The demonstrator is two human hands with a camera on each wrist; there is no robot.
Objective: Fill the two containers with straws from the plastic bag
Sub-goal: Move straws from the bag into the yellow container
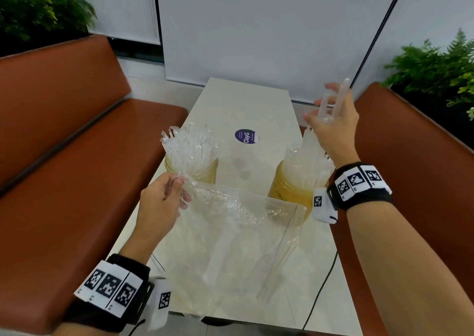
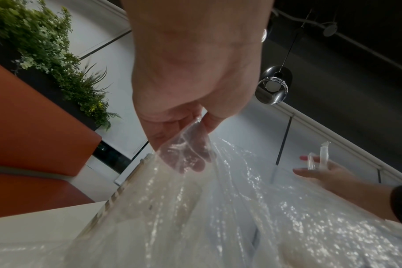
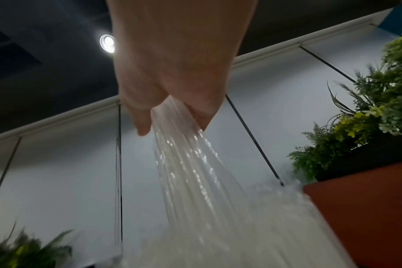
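Nearest the head camera, both wrists wear black bands (image 1: 112, 290) printed with square black-and-white code patterns, no readable words on them. On the table (image 1: 256, 99) lies a round purple sticker (image 1: 246, 136) reading "ClayG"; its smaller print is too fine to read. Left of the sticker stands the left jar (image 1: 195, 168), packed with wrapped straws; right of it the right jar (image 1: 289, 189), also full. Nearer than the sticker, the clear plastic bag (image 1: 238, 235) sags over the tabletop, its corner pinched by the left hand (image 1: 160, 198). Right of the sticker, above the right jar, the right hand (image 1: 333, 127) grips a few straws (image 1: 333, 99), the other fingers spread
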